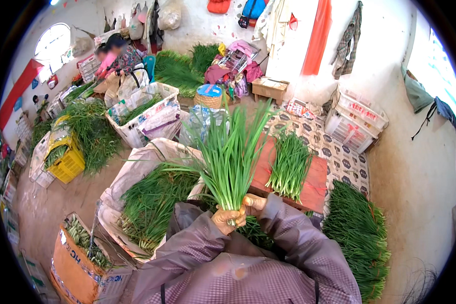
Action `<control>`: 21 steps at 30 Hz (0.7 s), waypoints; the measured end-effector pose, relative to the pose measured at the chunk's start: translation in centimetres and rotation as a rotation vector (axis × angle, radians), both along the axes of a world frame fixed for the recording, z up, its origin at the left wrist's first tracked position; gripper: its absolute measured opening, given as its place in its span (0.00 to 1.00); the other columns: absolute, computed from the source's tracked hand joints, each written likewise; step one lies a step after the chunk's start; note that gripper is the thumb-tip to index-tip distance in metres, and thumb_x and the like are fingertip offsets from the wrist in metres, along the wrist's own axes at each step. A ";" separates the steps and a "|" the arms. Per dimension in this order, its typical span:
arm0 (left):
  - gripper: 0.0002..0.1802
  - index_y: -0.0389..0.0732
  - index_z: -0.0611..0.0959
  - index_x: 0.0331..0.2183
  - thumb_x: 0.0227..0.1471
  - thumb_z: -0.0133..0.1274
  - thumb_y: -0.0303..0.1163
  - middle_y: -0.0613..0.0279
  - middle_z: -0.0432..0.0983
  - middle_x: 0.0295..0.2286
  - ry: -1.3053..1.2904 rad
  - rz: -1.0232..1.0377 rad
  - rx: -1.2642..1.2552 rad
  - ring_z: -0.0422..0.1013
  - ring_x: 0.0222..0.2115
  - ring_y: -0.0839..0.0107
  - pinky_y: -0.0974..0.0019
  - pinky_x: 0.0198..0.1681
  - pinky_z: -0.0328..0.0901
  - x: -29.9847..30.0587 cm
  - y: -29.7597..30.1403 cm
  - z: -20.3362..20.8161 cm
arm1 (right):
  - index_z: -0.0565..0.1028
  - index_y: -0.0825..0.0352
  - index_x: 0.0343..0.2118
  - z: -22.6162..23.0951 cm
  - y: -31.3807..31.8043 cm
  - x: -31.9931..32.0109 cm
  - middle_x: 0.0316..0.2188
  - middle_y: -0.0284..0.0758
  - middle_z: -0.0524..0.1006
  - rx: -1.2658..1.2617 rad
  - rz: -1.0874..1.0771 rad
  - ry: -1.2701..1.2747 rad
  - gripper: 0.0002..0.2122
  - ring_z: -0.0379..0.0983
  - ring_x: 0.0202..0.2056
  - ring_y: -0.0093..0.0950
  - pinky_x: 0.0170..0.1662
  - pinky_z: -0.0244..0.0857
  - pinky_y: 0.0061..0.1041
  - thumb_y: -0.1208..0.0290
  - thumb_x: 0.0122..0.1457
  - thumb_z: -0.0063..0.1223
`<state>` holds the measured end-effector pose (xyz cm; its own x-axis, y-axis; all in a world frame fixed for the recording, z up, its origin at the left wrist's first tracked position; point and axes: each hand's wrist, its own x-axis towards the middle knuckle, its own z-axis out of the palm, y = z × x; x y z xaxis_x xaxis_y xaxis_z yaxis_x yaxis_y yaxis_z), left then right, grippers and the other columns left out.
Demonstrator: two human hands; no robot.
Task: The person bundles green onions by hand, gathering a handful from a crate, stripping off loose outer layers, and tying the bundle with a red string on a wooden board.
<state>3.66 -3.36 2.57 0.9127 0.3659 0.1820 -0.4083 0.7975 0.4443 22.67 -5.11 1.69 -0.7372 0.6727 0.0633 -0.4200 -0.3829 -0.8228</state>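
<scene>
A bunch of green chives stands upright before my chest, its leaves fanning out at the top and its pale stems gathered below. My left hand is closed round the stem ends. Close against the right side of the stems, my right hand is closed too, its fingertips partly hidden at the bunch. Just beyond it, a smaller pile of chives lies on a reddish board. To my left, a white-lined crate holds a heap of loose chives.
Bundled chives lie on the floor at my right. A box of trimmings stands at lower left, a yellow crate beyond it. White crates are stacked by the right wall. A co-worker sits at the back left.
</scene>
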 end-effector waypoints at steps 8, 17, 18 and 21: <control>0.25 0.37 0.67 0.48 0.49 0.56 0.31 0.66 0.70 0.27 -0.115 -0.228 -0.180 0.62 0.20 0.77 0.72 0.26 0.56 0.1 -1.6 0.6 | 0.46 0.68 0.62 2.3 1.1 -4.3 0.63 0.44 0.47 -0.006 -0.172 0.440 0.47 0.54 0.60 0.40 0.62 0.50 0.41 0.44 0.49 0.56; 0.26 0.35 0.68 0.47 0.51 0.55 0.37 0.65 0.66 0.23 -0.105 -0.332 -0.299 0.60 0.18 0.77 0.73 0.23 0.56 -0.3 -1.0 -0.2 | 0.56 0.73 0.58 5.0 3.4 -3.9 0.56 0.42 0.64 -0.086 -0.411 0.548 0.37 0.68 0.49 0.34 0.54 0.63 0.39 0.57 0.50 0.58; 0.25 0.35 0.68 0.46 0.51 0.55 0.38 0.65 0.66 0.23 -0.101 -0.341 -0.294 0.60 0.18 0.77 0.73 0.22 0.56 -0.2 -1.0 -0.2 | 0.57 0.74 0.57 5.1 3.4 -3.5 0.55 0.41 0.65 -0.101 -0.422 0.507 0.36 0.70 0.47 0.31 0.53 0.65 0.38 0.58 0.50 0.59; 0.24 0.35 0.71 0.45 0.50 0.55 0.40 0.65 0.68 0.24 -0.035 -0.335 -0.252 0.61 0.19 0.77 0.73 0.22 0.56 0.1 -1.3 -0.1 | 0.61 0.71 0.56 5.0 3.2 -2.9 0.46 0.38 0.73 -0.150 -0.555 0.401 0.34 0.74 0.36 0.25 0.42 0.70 0.31 0.63 0.47 0.60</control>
